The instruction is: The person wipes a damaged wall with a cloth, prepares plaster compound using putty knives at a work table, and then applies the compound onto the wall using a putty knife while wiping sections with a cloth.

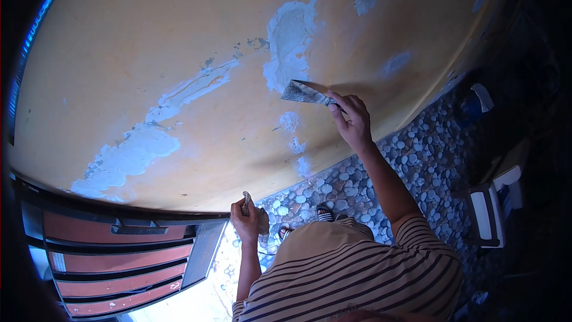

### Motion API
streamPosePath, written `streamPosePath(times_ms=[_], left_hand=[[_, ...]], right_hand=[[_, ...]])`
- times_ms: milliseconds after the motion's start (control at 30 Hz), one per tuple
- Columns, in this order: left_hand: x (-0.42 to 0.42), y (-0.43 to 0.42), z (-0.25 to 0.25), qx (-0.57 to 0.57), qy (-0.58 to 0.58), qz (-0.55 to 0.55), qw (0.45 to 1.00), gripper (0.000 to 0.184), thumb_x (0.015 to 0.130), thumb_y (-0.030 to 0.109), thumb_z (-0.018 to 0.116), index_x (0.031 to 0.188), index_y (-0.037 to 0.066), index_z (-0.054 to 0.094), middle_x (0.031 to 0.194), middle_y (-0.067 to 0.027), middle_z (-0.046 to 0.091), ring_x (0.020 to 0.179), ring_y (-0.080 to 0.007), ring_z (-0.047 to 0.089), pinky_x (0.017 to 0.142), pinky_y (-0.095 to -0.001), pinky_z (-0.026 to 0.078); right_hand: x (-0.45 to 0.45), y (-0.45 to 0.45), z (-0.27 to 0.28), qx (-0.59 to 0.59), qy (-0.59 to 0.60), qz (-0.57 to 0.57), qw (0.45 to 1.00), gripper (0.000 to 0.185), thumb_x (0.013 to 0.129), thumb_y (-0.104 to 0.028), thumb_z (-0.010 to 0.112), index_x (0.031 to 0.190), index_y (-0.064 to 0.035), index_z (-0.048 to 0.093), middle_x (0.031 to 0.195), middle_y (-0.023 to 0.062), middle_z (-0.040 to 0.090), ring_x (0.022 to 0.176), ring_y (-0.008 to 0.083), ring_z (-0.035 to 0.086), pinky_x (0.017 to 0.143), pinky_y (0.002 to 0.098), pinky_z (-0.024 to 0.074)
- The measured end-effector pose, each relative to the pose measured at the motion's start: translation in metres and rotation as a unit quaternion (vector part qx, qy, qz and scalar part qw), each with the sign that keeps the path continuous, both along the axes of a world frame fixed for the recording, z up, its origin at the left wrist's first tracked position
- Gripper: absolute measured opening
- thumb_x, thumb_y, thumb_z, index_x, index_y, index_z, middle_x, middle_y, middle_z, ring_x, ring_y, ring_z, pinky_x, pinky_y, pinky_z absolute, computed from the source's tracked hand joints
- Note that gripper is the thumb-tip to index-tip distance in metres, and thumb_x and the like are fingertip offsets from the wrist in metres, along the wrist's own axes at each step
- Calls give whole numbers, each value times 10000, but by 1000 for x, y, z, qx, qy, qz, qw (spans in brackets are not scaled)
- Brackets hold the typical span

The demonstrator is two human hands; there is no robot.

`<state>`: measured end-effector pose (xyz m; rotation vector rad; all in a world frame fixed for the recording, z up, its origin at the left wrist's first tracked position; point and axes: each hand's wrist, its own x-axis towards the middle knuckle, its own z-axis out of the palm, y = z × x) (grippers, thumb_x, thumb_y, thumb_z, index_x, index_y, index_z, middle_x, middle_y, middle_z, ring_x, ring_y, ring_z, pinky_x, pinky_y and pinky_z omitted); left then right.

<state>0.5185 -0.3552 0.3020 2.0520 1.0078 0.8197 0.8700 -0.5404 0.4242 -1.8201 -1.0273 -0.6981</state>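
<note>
Scraper (302, 92) pinched in your right fingers (345, 102), press its edge evenly, stroking toward twelve o'clock along the patch (290, 39); your left fingers (238, 210) grip a small object (246, 198).

Right grip (355, 124) outreaches the curled left grip (244, 222).

The right hand (353, 122) grips a scraper (301, 92), its blade at the lower edge of a white patch (291, 33) on the yellow wall (196, 18). The left hand (243, 225), well apart from it, holds a small thing (246, 199) too unclear to name. A rack (119, 262) with red panels stands at lower left; on the pebble-patterned floor (417, 170) are sandalled feet (325, 213)
</note>
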Motion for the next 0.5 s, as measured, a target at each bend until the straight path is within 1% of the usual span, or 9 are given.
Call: streamPosePath(times_ms=[100,133,167,267,300,367,400,433,500], left_hand=[[5,-2,3,-17,-13,-4,1000,157,935,90,709,1031,-23,655,940,-149,629,781,-286,632,730,-398,519],[7,-2,2,10,-6,-12,1000,167,945,96,708,1043,-25,648,940,-143,617,786,-274,618,727,-393,515],[9,-3,1,10,-7,-21,1000,167,945,96,708,1043,-25,648,940,-143,617,786,-274,618,727,-393,515],[16,-4,-2,0,-33,-17,999,182,948,102,711,1053,-28,640,943,-148,616,799,-274,619,729,-391,516],[21,-7,-2,-3,-35,-21,999,182,948,102,711,1053,-28,640,943,-148,616,799,-274,619,729,-391,516],[27,-13,-1,32,-26,-32,999,189,952,104,708,1071,-24,637,939,-148,617,797,-275,621,732,-387,519],[33,-16,0,28,-23,-40,999,207,962,117,705,1094,-22,629,952,-141,627,797,-253,624,739,-376,525],[40,-20,2,28,-22,-46,998,207,962,117,705,1094,-22,629,952,-141,627,797,-253,624,739,-376,525],[56,-23,11,-38,-62,-35,997,232,972,134,703,1122,-20,616,971,-133,637,800,-227,622,742,-365,527]], right_hand=[[-12,13,11,18,-22,-2,1000,354,957,-169,713,1308,-128,683,894,43,672,835,229,633,805,377,480],[-15,14,10,23,-8,-1,1000,353,954,-173,718,1303,-127,683,897,45,676,838,229,634,807,380,481],[-16,12,6,23,-9,-10,1000,353,954,-173,718,1303,-127,683,897,45,676,838,229,634,807,380,481],[-13,3,-13,19,42,-20,999,342,954,-175,716,1289,-116,683,893,54,673,844,237,632,809,388,482],[-13,2,-10,16,40,-25,999,342,954,-175,716,1289,-116,683,893,54,673,844,237,632,809,388,482],[-21,4,-2,23,45,5,999,337,959,-180,709,1288,-112,681,884,68,659,838,245,625,804,394,480],[-27,4,3,15,59,9,998,334,964,-184,703,1289,-111,679,876,74,645,831,250,618,801,402,478],[-31,3,8,11,54,14,998,337,967,-185,702,1294,-109,675,870,74,634,828,254,613,794,401,475],[-33,-6,3,23,72,19,997,323,967,-178,704,1280,-98,684,867,76,647,811,252,621,781,393,483]])
